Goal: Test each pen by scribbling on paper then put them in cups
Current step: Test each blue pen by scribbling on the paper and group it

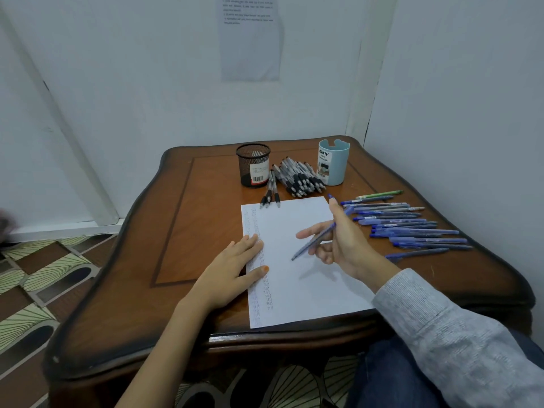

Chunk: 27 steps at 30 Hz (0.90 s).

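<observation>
Pale walls close in a corner behind a small brown wooden table (191,231), and a printed sheet (250,39) hangs on the far wall. On the table in front of me lies a white paper (309,290), with rows of faint scribbles (259,290) running down its left edge.

My left hand (235,269) rests flat on that left edge, fingers straight and pressing the paper down. My right hand (341,240) is over the middle of the paper and holds a blue pen (316,238) between thumb and fingers, with the tip slanting down toward the near left.

At the far side stand two cups: a black mesh cup (253,166) on the left and a light blue cup (334,163) on the right. A pile of black pens (300,178) lies between them, and three more black pens (270,195) lie just beside the mesh cup, their tips reaching the paper's far edge. To the right of the paper a row of blue pens (412,228) lies side by side, with a green pen (382,195) at its far end.
</observation>
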Available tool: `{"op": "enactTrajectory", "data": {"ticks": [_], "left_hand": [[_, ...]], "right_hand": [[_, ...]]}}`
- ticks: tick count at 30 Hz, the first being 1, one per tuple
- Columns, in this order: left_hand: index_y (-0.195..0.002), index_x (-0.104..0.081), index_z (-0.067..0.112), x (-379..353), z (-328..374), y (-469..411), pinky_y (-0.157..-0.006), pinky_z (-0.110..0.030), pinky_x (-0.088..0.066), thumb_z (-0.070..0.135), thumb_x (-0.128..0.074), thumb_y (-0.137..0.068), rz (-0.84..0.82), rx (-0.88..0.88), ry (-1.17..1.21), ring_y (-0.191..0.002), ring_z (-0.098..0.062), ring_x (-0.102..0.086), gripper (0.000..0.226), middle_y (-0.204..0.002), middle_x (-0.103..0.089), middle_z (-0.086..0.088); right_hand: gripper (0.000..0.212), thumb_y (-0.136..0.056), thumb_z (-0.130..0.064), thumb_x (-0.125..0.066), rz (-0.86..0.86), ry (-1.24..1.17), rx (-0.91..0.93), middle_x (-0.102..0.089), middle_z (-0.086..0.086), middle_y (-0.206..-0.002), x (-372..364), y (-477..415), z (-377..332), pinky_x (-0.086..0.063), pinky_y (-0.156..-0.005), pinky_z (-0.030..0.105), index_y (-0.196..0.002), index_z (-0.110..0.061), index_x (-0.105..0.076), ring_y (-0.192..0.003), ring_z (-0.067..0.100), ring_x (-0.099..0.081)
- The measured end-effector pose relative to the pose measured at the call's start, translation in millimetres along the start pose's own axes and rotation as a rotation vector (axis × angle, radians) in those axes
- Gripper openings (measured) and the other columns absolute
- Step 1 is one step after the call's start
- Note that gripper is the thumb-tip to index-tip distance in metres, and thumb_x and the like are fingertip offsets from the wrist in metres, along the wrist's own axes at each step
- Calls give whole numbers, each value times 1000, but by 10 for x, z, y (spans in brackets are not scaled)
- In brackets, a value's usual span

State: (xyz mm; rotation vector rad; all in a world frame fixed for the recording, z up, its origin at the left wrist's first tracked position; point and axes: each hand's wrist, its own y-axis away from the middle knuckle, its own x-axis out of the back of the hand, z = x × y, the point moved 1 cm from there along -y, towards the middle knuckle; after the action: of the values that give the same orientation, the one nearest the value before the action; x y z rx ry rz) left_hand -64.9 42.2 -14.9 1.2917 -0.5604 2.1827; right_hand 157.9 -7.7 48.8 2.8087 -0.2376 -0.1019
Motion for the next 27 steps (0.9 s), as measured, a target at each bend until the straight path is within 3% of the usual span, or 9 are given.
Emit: {"op": "enactTrajectory", "data": {"ticks": [3, 5, 7, 10, 15, 18, 20, 22, 27], "left_hand": [[-151, -23, 27, 17, 38, 22, -114, -19, 3, 64, -33, -92, 14, 20, -6, -143, 0, -5, 70, -157, -9, 13], [-151, -24, 26, 25, 56, 38, -116, -24, -3, 54, -42, -94, 44, 44, -4, -144, -5, -10, 65, -158, -14, 10], [-151, -24, 23, 29, 69, 45, -115, -23, -3, 52, -43, -95, 59, 56, -3, -145, -6, -12, 66, -159, -15, 9], [-152, -19, 20, 19, 61, 21, -113, -19, 4, 50, -39, -97, 42, 38, -25, -146, -5, -6, 66, -159, -10, 7], [-152, -16, 20, 0, 34, -2, -115, -23, 2, 49, -35, -98, 27, 27, -55, -147, -8, -2, 65, -160, -6, 4], [-144, -41, 17, 16, 42, 45, -113, -25, -19, 46, -46, -97, 225, -10, -26, -141, -11, -28, 56, -152, -34, 2], [-121, -65, 13, 46, 47, 83, -104, -29, -39, 40, -55, -91, 360, -54, 0, -121, -11, -53, 42, -130, -61, 0], [-107, -72, 12, 63, 31, 119, -98, -34, -47, 31, -65, -89, 368, -50, 99, -112, -8, -59, 27, -119, -67, 0], [-129, -60, 18, 70, -38, 209, -115, -27, -28, 37, -68, -84, 196, 9, 288, -134, 1, -36, 49, -141, -49, 7]], "right_hand": [[81, -98, -58, -26, -44, -112, -36, -59, 12, -51, -88, -24, 93, -34, -34, 19, -67, -1, -74, -36, 12, -44], [58, -94, -48, -48, -55, -243, -37, -60, 7, -53, -187, -7, 142, -39, -38, 16, -68, -2, -72, -39, 8, -48], [31, -82, -33, -70, -70, -285, -4, -52, 2, -51, -300, 14, 227, -33, -37, 14, -68, -7, -61, -39, 6, -42], [36, -86, -33, -69, 9, -226, 57, -45, 1, -49, -449, 73, 373, -25, -35, 16, -65, -14, -46, -36, 8, -35], [35, -86, -35, -66, 76, -84, 259, -59, 12, -54, -597, 218, 484, -43, -37, 22, -72, -5, -56, -38, 16, -51], [36, -77, -34, -77, 133, 35, 314, -60, 9, -52, -594, 229, 501, -40, -37, 21, -66, -9, -55, -37, 15, -50], [39, -79, -37, -75, 149, 34, 293, -57, 7, -49, -591, 234, 486, -35, -35, 19, -64, -11, -50, -35, 14, -45], [40, -83, -37, -71, 140, 25, 319, -57, 9, -49, -585, 254, 485, -33, -34, 18, -64, -11, -47, -32, 14, -44], [42, -79, -29, -78, 116, 157, 370, -59, 13, -47, -611, 313, 579, -35, -34, 18, -60, -6, -49, -29, 16, -45]]}}
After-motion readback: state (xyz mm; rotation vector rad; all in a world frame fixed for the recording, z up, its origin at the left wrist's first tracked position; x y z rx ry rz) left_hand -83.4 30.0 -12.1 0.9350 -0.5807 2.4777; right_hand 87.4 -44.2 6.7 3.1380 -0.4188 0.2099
